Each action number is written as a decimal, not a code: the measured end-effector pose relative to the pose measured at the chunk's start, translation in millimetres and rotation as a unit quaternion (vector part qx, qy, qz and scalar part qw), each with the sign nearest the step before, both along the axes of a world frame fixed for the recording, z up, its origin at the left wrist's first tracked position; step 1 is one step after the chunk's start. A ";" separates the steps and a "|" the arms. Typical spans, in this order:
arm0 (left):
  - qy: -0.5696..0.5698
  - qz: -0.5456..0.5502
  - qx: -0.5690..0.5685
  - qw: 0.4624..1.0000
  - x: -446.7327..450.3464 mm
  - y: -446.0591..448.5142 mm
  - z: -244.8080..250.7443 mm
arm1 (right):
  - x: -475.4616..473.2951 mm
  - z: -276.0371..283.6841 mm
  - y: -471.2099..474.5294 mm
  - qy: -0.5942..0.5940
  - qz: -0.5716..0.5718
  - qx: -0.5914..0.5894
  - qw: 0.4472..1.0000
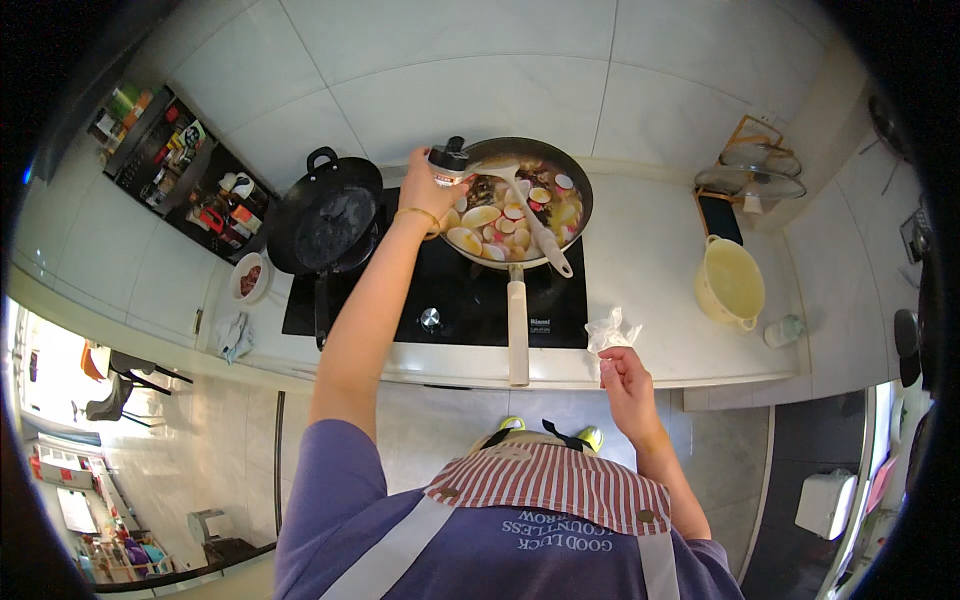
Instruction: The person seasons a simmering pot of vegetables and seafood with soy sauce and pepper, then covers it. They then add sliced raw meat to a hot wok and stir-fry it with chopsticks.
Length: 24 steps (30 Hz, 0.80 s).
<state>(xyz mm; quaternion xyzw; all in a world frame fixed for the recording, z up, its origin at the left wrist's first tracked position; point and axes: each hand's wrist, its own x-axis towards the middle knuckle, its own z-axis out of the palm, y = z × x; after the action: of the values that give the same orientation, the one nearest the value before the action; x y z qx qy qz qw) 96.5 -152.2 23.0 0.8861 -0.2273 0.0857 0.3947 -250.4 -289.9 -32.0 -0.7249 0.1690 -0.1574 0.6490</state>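
Note:
My left hand [431,187] grips a small seasoning jar [448,166] with a black lid, at the left rim of a wide frying pan [517,262]. Liquid, pale oval slices, pinkish-red pieces and dark clumps fill the pan. A light-coloured spatula [536,221] leans in it, its handle across the near right rim. My right hand [628,390] is at the counter's front edge, fingers curled. Just beyond its fingertips lies a crumpled white tissue or thin plastic [611,331]; whether the fingers pinch it is unclear.
A black wok [337,217] sits on the left of the black glass hob [442,300]. Farther left are a white bowl of meat [250,279], a cloth [235,335] and a seasoning rack [187,172]. Rightward stand a yellow colander [729,283], a bottle [784,331] and glass lids [750,180].

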 end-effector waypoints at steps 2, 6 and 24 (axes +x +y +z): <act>0.101 -0.024 -0.140 0.985 -11.8 -4.5 1.3 | 2.5 -0.5 0.0 0.004 -0.002 0.011 1.000; 0.133 -0.197 -0.365 0.900 -68.2 -16.7 15.9 | 3.8 -1.7 -4.8 -0.006 -0.019 -0.012 1.000; 0.147 0.228 -0.184 0.945 -471.1 231.1 -82.6 | -19.9 -44.3 171.0 0.156 0.595 0.091 0.783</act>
<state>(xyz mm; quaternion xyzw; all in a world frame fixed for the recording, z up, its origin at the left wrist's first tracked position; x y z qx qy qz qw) -374.6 78.9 -59.7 0.8291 0.0613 0.0831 0.5496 -270.4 -118.9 -76.3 -0.6334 -0.1833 0.3917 0.6416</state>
